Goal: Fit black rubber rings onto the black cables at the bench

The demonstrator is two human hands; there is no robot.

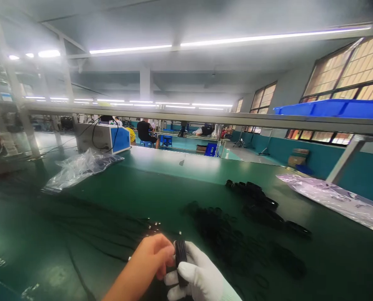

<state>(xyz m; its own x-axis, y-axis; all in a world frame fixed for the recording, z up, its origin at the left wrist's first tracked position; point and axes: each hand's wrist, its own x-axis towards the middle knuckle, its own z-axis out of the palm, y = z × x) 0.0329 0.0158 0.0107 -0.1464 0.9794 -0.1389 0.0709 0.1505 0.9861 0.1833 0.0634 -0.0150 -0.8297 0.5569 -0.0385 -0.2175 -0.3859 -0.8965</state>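
My right hand [201,269], in a white glove, is closed around a bundle of black cable [181,253] folded into narrow parallel loops. My bare left hand [156,255] is at the left side of that bundle, its fingers curled together; what they pinch, if anything, is hidden. Loose black cables [95,223] lie across the green table to the left, with small white connector ends [156,225] just beyond my left hand. On the right is a dark, blurred pile of thin black loops [220,225].
Several black coiled bundles [264,205] lie farther right on the green table [161,184]. Clear plastic bags lie at the left [82,167] and right [336,200]. A blue-and-white machine [111,138] stands at the back left. An overhead shelf holds a blue tray [333,108]. A person [145,130] sits far off.
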